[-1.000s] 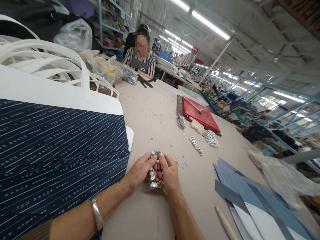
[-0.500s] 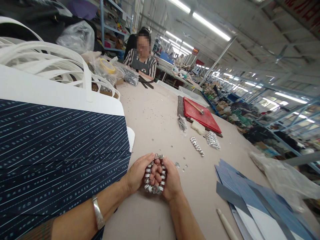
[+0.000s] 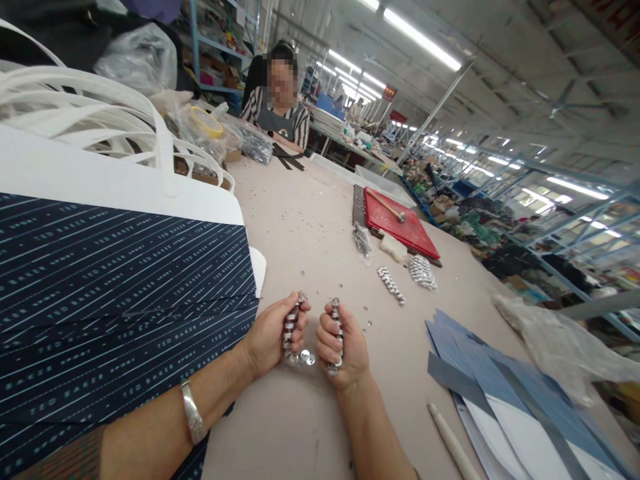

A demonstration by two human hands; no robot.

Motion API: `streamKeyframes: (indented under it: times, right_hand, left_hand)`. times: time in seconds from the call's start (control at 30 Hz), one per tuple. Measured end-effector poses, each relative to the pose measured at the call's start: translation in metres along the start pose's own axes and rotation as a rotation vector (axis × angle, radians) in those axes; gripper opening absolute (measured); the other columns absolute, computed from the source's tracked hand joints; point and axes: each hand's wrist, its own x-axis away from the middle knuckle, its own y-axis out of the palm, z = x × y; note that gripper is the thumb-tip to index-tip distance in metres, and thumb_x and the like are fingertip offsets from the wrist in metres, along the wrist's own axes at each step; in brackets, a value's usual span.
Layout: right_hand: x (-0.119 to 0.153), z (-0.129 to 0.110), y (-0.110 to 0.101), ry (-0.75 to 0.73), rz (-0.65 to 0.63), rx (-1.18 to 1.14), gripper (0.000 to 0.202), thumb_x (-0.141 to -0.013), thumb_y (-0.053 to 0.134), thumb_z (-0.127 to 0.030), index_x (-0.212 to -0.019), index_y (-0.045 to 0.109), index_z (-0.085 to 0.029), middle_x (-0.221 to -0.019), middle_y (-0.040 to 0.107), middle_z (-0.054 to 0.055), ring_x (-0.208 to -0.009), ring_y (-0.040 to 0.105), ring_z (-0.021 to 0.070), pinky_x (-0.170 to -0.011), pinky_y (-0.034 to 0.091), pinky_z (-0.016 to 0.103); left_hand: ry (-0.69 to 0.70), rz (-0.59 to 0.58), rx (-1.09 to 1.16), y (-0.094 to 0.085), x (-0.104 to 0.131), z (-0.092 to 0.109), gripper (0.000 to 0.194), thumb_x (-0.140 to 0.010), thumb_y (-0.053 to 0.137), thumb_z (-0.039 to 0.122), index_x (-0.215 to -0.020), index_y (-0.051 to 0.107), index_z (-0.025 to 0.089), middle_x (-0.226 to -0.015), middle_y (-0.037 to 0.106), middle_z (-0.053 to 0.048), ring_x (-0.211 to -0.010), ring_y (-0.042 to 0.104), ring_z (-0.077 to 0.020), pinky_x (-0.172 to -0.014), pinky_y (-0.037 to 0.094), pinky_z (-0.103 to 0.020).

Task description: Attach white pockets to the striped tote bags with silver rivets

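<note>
My left hand (image 3: 274, 333) is closed around a stack of small silvery metal pieces (image 3: 289, 332). Several round metal discs (image 3: 306, 358) show just below its fingers. To the right, and apart from it, my right hand (image 3: 345, 340) grips another upright stack of metal pieces (image 3: 335, 333), with its fingers wrapped round it. Both hands are over the beige table (image 3: 270, 427). A few loose discs (image 3: 367, 317) lie beyond my right hand.
Navy printed bags (image 3: 125, 300) with white handles (image 3: 165, 153) fill the left. Farther back are a red board (image 3: 400, 223) with a hammer (image 3: 393, 208) and metal stacks (image 3: 391, 285). Blue sheets (image 3: 495, 380) lie right. A person (image 3: 280, 107) sits across the table.
My hands have moved apart. The ring of metal pieces they held together is now two separate stacks, one in each hand. The view has shifted slightly.
</note>
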Motion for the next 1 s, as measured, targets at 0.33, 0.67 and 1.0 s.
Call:
streamKeyframes:
  times: [0.33, 0.67, 1.0]
  right_hand:
    - [0.005, -0.001, -0.003, -0.062, 0.194, 0.358, 0.047, -0.060, 0.083, -0.040, -0.066, 0.041, -0.021, -0.043, 0.034, -0.015, -0.030, 0.018, -0.0004, -0.023, 0.019, 0.010]
    - [0.008, 0.003, 0.001, 0.028, 0.217, 0.580, 0.047, -0.066, 0.074, -0.056, -0.084, 0.059, -0.015, -0.064, 0.060, -0.005, -0.029, 0.022, -0.0020, -0.024, 0.017, 0.013]
    - [0.008, 0.018, 0.029, -0.344, 0.228, 1.235, 0.015, -0.064, 0.075, -0.023, -0.068, 0.063, -0.016, -0.060, 0.056, -0.006, -0.057, 0.043, 0.0085, -0.052, 0.035, 0.020]
  left_hand:
    - [0.059, 0.087, 0.140, 0.001, 0.000, 0.006, 0.019, -0.094, 0.045, 0.027, -0.085, 0.056, 0.014, -0.061, 0.055, 0.001, -0.044, 0.049, -0.0084, -0.040, 0.043, -0.019]
    - [0.131, 0.161, 0.257, 0.006, 0.001, 0.015, 0.016, -0.094, 0.046, 0.020, -0.086, 0.058, 0.012, -0.077, 0.069, -0.009, -0.073, 0.070, -0.0177, -0.075, 0.059, -0.032]
    - [0.158, 0.168, 0.268, 0.012, 0.001, 0.013, 0.013, -0.092, 0.046, 0.015, -0.088, 0.058, 0.013, -0.094, 0.071, -0.013, -0.091, 0.070, -0.0205, -0.082, 0.058, -0.032]
